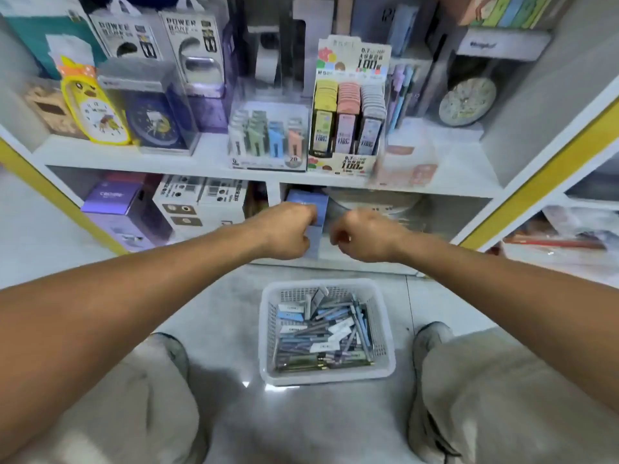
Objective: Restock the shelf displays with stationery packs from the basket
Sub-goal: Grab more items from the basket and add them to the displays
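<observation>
A white plastic basket (326, 375) sits on the floor between my knees, filled with several pen and stationery packs (321, 336). Both my arms reach to the lower shelf. My left hand (284, 231) grips a blue-violet box (313, 209) standing at the left of the lower right compartment. Just right of the box, my right hand (363, 234) is blurred with its fingers curled; what it holds cannot be made out. On the upper shelf stand a display of pastel packs (268, 139) and a lead-refill display (348, 125).
Clocks (97, 112) and power bank boxes (194, 48) fill the upper shelf's left side, and a round clock (467, 102) stands on the right. Purple and white boxes (160, 205) occupy the lower left compartment. A yellow-edged shelf frame (536, 182) runs down the right. The floor is grey tile.
</observation>
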The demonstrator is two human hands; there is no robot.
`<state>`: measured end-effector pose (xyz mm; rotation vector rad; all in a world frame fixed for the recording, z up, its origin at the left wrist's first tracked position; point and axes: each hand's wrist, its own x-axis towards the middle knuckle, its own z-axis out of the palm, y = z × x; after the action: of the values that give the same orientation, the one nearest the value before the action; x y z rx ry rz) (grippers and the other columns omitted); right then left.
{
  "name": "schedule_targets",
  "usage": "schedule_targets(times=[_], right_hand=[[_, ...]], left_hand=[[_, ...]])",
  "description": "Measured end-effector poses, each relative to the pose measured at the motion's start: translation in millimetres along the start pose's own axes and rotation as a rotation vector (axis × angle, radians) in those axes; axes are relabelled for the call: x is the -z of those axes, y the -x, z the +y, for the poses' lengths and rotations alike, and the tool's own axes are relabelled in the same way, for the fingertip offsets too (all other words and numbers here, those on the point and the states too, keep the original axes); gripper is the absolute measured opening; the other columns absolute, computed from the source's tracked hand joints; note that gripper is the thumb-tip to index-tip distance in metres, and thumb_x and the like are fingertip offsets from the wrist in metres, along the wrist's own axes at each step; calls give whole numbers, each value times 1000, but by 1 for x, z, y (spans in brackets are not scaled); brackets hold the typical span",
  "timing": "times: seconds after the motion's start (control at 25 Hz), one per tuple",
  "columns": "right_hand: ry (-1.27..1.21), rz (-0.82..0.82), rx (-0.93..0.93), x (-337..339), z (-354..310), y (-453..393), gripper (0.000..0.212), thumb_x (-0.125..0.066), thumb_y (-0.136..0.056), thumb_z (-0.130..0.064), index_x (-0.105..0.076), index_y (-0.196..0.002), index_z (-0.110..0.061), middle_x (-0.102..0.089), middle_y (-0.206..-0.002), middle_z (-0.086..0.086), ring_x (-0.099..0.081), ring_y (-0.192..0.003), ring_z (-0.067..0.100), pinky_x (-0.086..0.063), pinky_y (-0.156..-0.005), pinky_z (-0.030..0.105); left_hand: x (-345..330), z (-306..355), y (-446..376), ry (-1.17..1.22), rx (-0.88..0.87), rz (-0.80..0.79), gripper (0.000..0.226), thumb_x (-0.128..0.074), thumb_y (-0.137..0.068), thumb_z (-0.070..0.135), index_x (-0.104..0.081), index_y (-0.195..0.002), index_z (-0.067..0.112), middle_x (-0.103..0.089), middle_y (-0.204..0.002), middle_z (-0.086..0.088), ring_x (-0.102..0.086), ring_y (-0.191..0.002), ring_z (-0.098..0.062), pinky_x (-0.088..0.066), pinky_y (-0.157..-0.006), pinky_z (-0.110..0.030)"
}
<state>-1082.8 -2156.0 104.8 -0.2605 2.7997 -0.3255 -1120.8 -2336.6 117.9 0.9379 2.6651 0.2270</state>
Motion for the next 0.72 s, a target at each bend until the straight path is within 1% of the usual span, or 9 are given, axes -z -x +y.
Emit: schedule_targets(times=[0.08, 0.12, 0.24, 0.32, 0.36, 0.44, 0.52, 0.6, 0.72], right_hand=[[3, -220, -60, -54, 11, 8, 26, -57, -89, -12, -72, -109, -18, -69, -116, 4, -62, -110, 23, -48, -89, 27], [-18, -283, -102, -81, 17, 13, 25, -58, -89, -12, -72, -110, -15, -69, -117, 5, -62, -109, 24, -50, -91, 29], [-46, -426, -216, -152, 34, 20, 27, -59, -91, -10, -69, -114, -1, -68, -119, 18, -64, -107, 31, -55, -92, 39], [-54, -479, -264, -187, 45, 27, 31, -57, -92, -10, -63, -121, 1, -63, -124, 21, -61, -111, 33, -53, -93, 39], [-79, -478, -291, -203, 50, 29, 34, -57, -93, -11, -59, -124, 0, -61, -127, 20, -59, -113, 33, -52, -93, 38], [-136, -450, -347, -231, 58, 31, 36, -57, -93, -15, -54, -127, -4, -59, -127, 18, -58, -114, 33, -50, -91, 36], [-193, -440, -394, -255, 60, 30, 36, -58, -92, -17, -53, -127, -7, -60, -123, 16, -59, -112, 34, -49, -90, 36], [-219, -447, -415, -274, 58, 28, 37, -57, -92, -18, -52, -127, -9, -61, -120, 15, -60, -109, 35, -50, -90, 38], [-173, -380, -407, -297, 51, 26, 38, -60, -93, -24, -52, -127, -9, -61, -118, 16, -62, -106, 35, -52, -82, 39]], left_hand=[[-45, 0, 3, -66, 36, -244, 34, -59, -89, 17, -57, -121, 6, -65, -114, -12, -60, -106, -31, -49, -78, -33], [-68, 0, 4, -86, 43, -342, 34, -60, -90, 18, -58, -120, 4, -65, -115, -13, -60, -105, -31, -50, -80, -34], [-132, 0, 1, -92, 52, -521, 25, -65, -90, 25, -56, -91, 2, -61, -100, -14, -59, -90, -29, -46, -71, -33], [-172, 2, 2, -60, 45, -557, 24, -67, -89, 28, -53, -86, 9, -60, -89, -11, -57, -84, -28, -43, -68, -30], [-193, 3, 1, -35, 39, -564, 21, -67, -88, 28, -57, -90, 10, -62, -90, -10, -58, -84, -27, -45, -68, -30], [-232, 3, 2, -9, 57, -604, 24, -66, -86, 21, -62, -104, 6, -67, -104, -13, -62, -89, -27, -53, -75, -32], [-263, -3, 2, -23, 80, -641, 39, -68, -81, 16, -59, -118, 6, -62, -115, -15, -63, -98, -28, -57, -82, -37], [-284, -10, 4, -42, 71, -613, 62, -73, -77, 17, -47, -132, 5, -53, -124, -16, -57, -110, -31, -54, -87, -41], [-303, -18, 6, -82, 61, -544, 78, -76, -74, 19, -36, -139, 5, -46, -132, -18, -50, -119, -34, -49, -92, -45]])
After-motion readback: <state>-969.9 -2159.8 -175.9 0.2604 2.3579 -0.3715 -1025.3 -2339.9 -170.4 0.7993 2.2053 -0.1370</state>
